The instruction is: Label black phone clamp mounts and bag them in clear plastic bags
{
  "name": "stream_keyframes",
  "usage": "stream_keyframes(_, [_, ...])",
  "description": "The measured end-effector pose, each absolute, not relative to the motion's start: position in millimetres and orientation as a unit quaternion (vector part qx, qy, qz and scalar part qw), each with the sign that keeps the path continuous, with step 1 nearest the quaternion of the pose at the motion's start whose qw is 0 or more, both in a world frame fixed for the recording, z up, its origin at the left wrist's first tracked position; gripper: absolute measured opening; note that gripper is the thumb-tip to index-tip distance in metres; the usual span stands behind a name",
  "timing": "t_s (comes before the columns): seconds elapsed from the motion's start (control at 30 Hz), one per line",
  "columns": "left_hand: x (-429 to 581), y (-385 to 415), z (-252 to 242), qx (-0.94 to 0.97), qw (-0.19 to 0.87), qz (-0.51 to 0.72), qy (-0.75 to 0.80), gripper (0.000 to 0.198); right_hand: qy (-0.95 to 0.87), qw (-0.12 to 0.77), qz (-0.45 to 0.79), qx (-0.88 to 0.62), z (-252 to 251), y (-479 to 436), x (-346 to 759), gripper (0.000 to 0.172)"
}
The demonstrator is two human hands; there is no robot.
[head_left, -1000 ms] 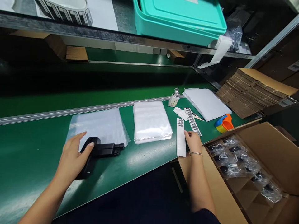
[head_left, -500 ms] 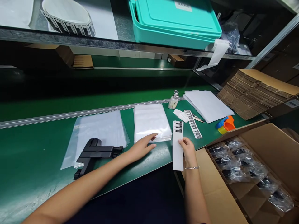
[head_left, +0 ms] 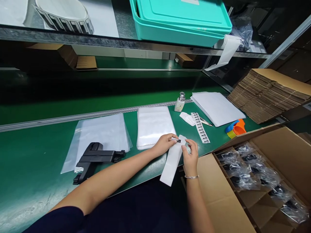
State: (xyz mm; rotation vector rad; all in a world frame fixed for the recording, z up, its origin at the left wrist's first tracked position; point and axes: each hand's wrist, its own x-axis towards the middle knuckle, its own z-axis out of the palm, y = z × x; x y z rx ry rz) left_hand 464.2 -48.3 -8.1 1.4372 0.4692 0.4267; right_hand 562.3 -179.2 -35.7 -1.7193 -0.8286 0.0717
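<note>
Both hands meet over the front edge of the green bench (head_left: 36, 152). My right hand (head_left: 190, 154) pinches the top of a long white label backing strip (head_left: 172, 161) that hangs off the bench edge. My left hand (head_left: 165, 144) pinches a small black-printed label (head_left: 178, 140) at the strip's upper end. A stack of clear plastic bags (head_left: 153, 125) lies just behind the hands. A black handheld device (head_left: 96, 158) lies on the bench to the left, apart from both hands, partly on a flat clear bag (head_left: 102, 134).
A second label strip (head_left: 200, 127), a small bottle (head_left: 180, 102), white sheets (head_left: 216, 107) and an orange-blue tape dispenser (head_left: 235, 127) lie at right. An open carton (head_left: 272, 142) of bagged black parts stands lower right. Flattened cardboard (head_left: 269, 94) is stacked behind. A teal bin (head_left: 179, 19) sits on the shelf above.
My left hand left the black device and crossed right to the strip, now pinching a label. My right hand lifted the strip off the bench and tilted it toward me.
</note>
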Motion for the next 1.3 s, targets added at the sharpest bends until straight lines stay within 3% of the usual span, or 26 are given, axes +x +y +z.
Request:
stream_keyframes(0.23, [468.0,-51.5,-12.6,0.686,0.691,0.15,0.172,0.024,-0.406,0.528,-0.055,-0.744,-30.9,-185.7,567.9,0.014])
stream_keyframes(0.37, [466.6,-51.9,-13.8,0.754,0.629,0.156,0.11,0.028,-0.269,0.622,-0.048,-0.734,-36.9,-214.4,576.8,0.019])
stream_keyframes(0.43, [469.7,-52.9,-17.4,0.788,0.591,0.145,0.096,0.033,-0.23,0.63,0.011,-0.742,-42.3,-231.7,576.3,0.031])
stream_keyframes(0.57, [488.1,-53.8,-27.8,0.815,0.553,0.136,0.108,0.047,-0.29,0.506,0.028,-0.812,-56.2,-254.6,558.8,0.058])
stream_keyframes(0.7, [503.4,-51.8,-26.6,0.814,0.546,0.154,0.127,0.056,-0.364,0.372,-0.049,-0.852,-69.2,-259.5,543.7,0.071])
stream_keyframes(0.83, [490.4,-48.2,-8.9,0.878,0.425,0.163,0.146,0.053,-0.411,0.272,-0.094,-0.865,-74.7,-259.7,545.3,0.075])
stream_keyframes(1.03, [427.4,-29.2,8.4,0.93,0.327,0.144,0.086,0.032,-0.395,0.313,-0.031,-0.863,-64.3,-261.2,562.8,0.07])
stream_keyframes(1.3, [353.4,-14.3,15.0,0.936,0.296,0.085,0.171,0.032,-0.463,0.273,0.017,-0.843,-22.7,-247.8,608.4,0.074])
